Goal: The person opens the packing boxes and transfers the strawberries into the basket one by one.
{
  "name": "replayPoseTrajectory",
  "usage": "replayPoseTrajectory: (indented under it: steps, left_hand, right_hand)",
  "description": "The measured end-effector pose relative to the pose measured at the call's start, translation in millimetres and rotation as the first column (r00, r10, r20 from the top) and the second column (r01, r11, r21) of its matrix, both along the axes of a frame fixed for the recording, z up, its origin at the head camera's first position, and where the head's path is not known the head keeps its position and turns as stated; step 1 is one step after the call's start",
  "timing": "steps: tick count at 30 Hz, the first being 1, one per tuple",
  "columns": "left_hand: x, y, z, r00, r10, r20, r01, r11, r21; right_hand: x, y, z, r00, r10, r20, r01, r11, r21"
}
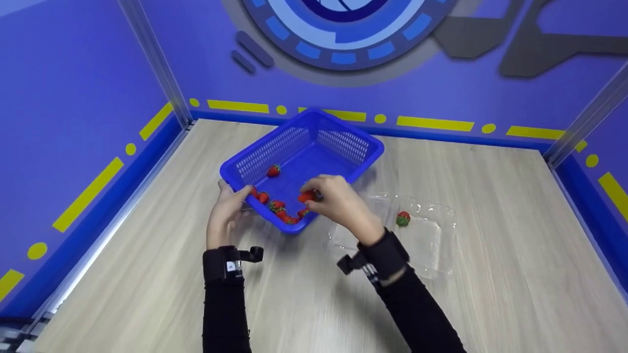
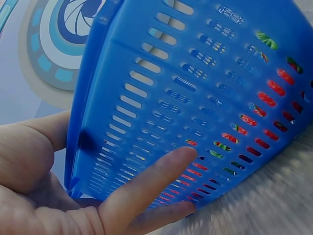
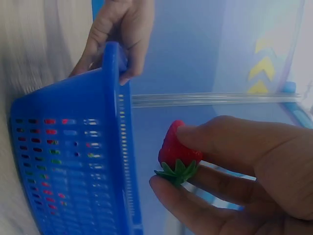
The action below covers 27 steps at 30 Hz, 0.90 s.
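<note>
A blue plastic basket (image 1: 314, 162) with slotted walls is held at its near left corner by my left hand (image 1: 225, 211). The thumb lies over the rim, while the other fingers spread against the outer wall (image 2: 146, 107) in the left wrist view. Over the basket's near right side, my right hand (image 1: 338, 198) pinches a strawberry (image 3: 178, 147) between thumb and fingers, its green leaves facing downward in the right wrist view. Several strawberries (image 1: 277, 205) gather inside along the near wall. One lone strawberry (image 1: 274, 170) sits by the left wall.
On the wooden table (image 1: 510, 235), right of the basket, lies an opened clear plastic clamshell box (image 1: 441, 240). Inside it is a single strawberry (image 1: 403, 218). My right forearm passes over part of the box. Blue printed panels (image 1: 88, 98) enclose the table's back and sides.
</note>
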<state>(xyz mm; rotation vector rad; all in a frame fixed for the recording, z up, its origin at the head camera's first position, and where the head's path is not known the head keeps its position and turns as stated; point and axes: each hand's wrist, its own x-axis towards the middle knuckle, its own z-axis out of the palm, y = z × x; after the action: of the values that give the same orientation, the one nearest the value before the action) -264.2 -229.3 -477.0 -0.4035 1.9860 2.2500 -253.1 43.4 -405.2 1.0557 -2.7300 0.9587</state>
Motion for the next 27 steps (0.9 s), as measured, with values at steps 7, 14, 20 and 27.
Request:
replayPoseTrajectory:
  steps: [7, 14, 20, 27]
  left_hand:
    - [-0.9, 2, -0.6, 1.000, 0.020, -0.005, -0.020, 1.000, 0.007]
    - [-2.8, 5, -1.8, 1.000, 0.017, 0.014, -0.016, 1.000, -0.018]
    - [-0.3, 1, -0.6, 1.000, 0.020, -0.007, -0.020, 1.000, -0.015]
    - [-0.5, 1, -2.5, 0.999, 0.015, -0.032, -0.015, 1.000, 0.016]
  right_hand:
    - [-30.7, -29, -4.1, 0.997, -0.040, 0.072, 0.036, 0.998, 0.060]
    - [-44.0, -46, -2.4, 0.986, -0.087, 0.142, 0.073, 0.993, 0.098]
    - [-44.5, -53, -2.3, 0.982, -0.094, 0.164, 0.076, 0.991, 0.111]
    - [-46.8, -49, -8.1, 0.981, -0.116, 0.158, 0.103, 0.991, 0.087]
